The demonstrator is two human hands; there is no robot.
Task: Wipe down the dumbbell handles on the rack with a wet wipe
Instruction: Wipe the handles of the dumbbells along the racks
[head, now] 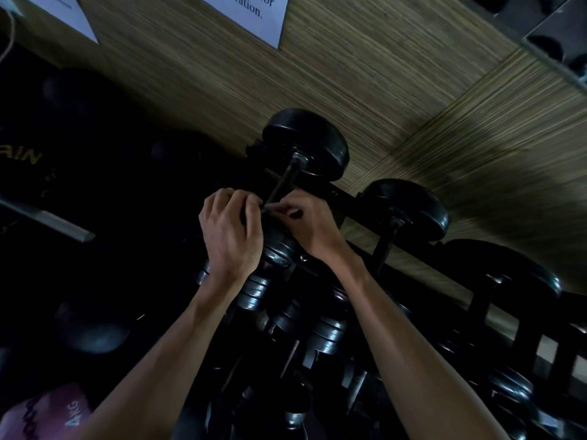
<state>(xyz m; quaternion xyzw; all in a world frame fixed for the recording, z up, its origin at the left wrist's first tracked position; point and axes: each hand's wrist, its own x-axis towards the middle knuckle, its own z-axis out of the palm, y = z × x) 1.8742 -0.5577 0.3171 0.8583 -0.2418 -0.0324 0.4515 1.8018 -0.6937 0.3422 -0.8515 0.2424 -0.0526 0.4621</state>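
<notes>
A wood-grain wall fills the top, with two white paper notices: one printed, one at the left corner. A pink weight marked "4KG" sits at the bottom-left corner

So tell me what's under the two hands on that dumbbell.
Below the left hand and right hand, the near black weight head of the dumbbell shows, its handle running up to the far head. The curled fingers hide the handle's near end; no wipe is discernible.
</notes>
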